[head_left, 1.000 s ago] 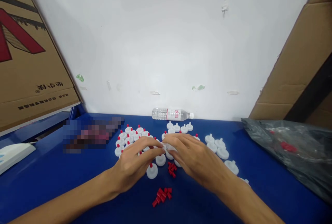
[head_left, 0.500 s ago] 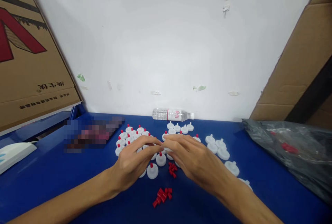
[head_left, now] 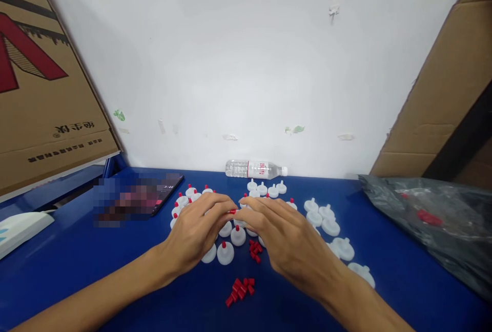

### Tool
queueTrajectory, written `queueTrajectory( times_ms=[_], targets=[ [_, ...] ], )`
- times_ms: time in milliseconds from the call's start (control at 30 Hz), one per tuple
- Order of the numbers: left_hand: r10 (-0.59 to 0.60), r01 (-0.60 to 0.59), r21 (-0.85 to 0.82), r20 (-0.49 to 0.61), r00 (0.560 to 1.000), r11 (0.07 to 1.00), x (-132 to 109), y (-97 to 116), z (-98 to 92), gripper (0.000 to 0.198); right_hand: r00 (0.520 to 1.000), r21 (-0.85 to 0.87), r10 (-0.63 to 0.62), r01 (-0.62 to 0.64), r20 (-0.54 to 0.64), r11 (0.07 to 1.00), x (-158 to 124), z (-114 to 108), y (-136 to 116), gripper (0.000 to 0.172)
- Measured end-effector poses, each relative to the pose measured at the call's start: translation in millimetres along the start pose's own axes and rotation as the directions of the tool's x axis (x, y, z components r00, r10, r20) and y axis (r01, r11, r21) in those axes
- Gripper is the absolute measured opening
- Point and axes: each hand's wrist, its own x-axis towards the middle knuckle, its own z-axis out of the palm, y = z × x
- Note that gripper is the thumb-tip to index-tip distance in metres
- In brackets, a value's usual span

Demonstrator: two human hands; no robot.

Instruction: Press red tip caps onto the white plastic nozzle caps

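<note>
My left hand (head_left: 198, 224) and my right hand (head_left: 288, 229) meet fingertip to fingertip over a group of white round pieces. A small red cap (head_left: 232, 211) shows at the left fingertips, pinched there. The right fingers are pressed together beside it; what they hold, if anything, is hidden. White pieces with red tips (head_left: 225, 253) stand below and left of the hands. White pieces without red tips (head_left: 330, 226) lie to the right. Two small piles of loose red caps (head_left: 255, 251) (head_left: 240, 291) rest between my forearms.
A clear bottle (head_left: 255, 169) lies by the wall. A phone (head_left: 167, 193), partly blurred, and a white device (head_left: 23, 229) are at left on the blue table (head_left: 126, 255). A grey plastic bag (head_left: 434, 229) lies at right. Cardboard (head_left: 49, 91) stands at left, more at right.
My hands have parted very slightly at the fingertips, and a red cap now shows between them. My left hand has shifted a little left, uncovering white pieces below it.
</note>
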Motion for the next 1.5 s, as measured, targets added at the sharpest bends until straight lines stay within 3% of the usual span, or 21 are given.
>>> queueTrajectory(
  times_ms=[233, 533, 667, 767, 867, 1033, 1133, 1233, 1300, 1500],
  targets=[
    [-0.055, 0.074, -0.191, 0.101, 0.993, 0.979, -3.2, 1.8, 3.4, 0.018, 1.000, -0.043, -0.020, 0.019, -0.017, 0.999, -0.5, -0.7, -4.4, 0.034],
    [-0.080, 0.095, -0.304, 0.063, 0.995, 0.948, -3.0, 7.3, 2.2, 0.020, 0.999, 0.008, 0.001, 0.000, -0.043, 1.000, 2.1, 1.0, -11.8, 0.034],
    [-0.085, 0.104, -0.292, 0.078, 0.993, 0.951, -4.2, 5.9, 2.7, 0.017, 1.000, 0.051, -0.022, 0.021, 0.018, 0.998, 1.3, -0.5, -8.8, 0.033],
    [-0.079, 0.099, -0.243, 0.089, 0.993, 0.965, -4.4, 5.5, 3.9, 0.014, 0.987, 0.076, -0.018, 0.006, 0.160, 0.997, -0.2, -1.6, -3.4, 0.037],
    [-0.088, 0.104, -0.195, 0.090, 0.992, 0.975, -2.9, 6.8, 4.1, 0.023, 0.963, 0.051, 0.025, -0.040, 0.268, 0.998, -2.5, -3.6, 6.1, 0.032],
    [-0.062, 0.088, -0.197, 0.132, 0.989, 0.976, -2.4, 8.8, 3.9, 0.031, 0.955, -0.115, 0.240, -0.222, 0.173, 0.968, -9.8, -10.5, 35.0, 0.024],
    [-0.022, 0.061, -0.243, 0.160, 0.987, 0.968, -3.3, 9.9, 4.1, 0.033, 0.887, -0.217, 0.437, -0.402, 0.150, 0.890, -14.5, -16.3, 53.5, 0.031],
    [0.016, 0.043, -0.273, 0.209, 0.978, 0.961, -3.3, 11.2, 3.9, 0.035, 0.768, -0.287, 0.586, -0.518, 0.260, 0.806, -19.3, -20.6, 67.3, 0.039],
    [0.035, 0.040, -0.270, 0.267, 0.963, 0.962, -3.1, 12.1, 3.4, 0.036, 0.707, -0.313, 0.623, -0.541, 0.333, 0.781, -23.1, -20.7, 74.0, 0.044],
    [0.100, -0.010, -0.232, 0.381, 0.919, 0.973, -2.4, 14.0, 3.5, 0.028, 0.630, -0.341, 0.633, -0.534, 0.450, 0.773, -35.4, -12.4, 82.3, 0.051]
  ],
)
